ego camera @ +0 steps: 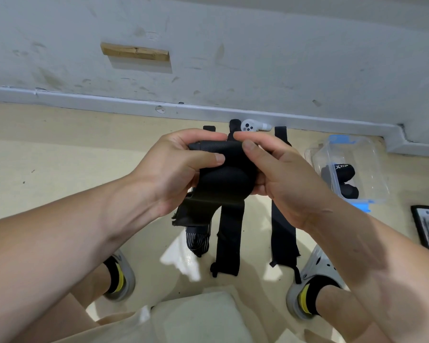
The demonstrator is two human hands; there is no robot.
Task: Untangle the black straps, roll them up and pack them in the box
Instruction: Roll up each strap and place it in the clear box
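1. Black is the colour of the strap (223, 179) that both hands hold up in the air, over the floor (84, 157), in the middle of the view.
2. The left hand (174, 169) grips the left side of the strap. Its fingers curl over the top edge and its thumb presses on the front.
3. The right hand (282, 174) grips the right side, with its thumb on top of the fold.
4. The strap is bunched into a thick, round lump between the hands. One loose end hangs down under the left hand.
5. A clear box (364, 154) with blue clips sits on the floor, to the right of the hands.
6. Two black rolls lie inside the box. The lettered roll (343, 173) has white letters on it. The plain roll (349, 191) lies just beside it, nearer to the person.
7. Two more straps lie flat and long on the floor. The middle strap (229, 238) is under the hands. The right strap (282, 231) is between the middle one and the box.
8. A striped black thing (197, 240) lies just left of the middle strap.
9. A white controller (252, 126) rests by the wall, past the hands.
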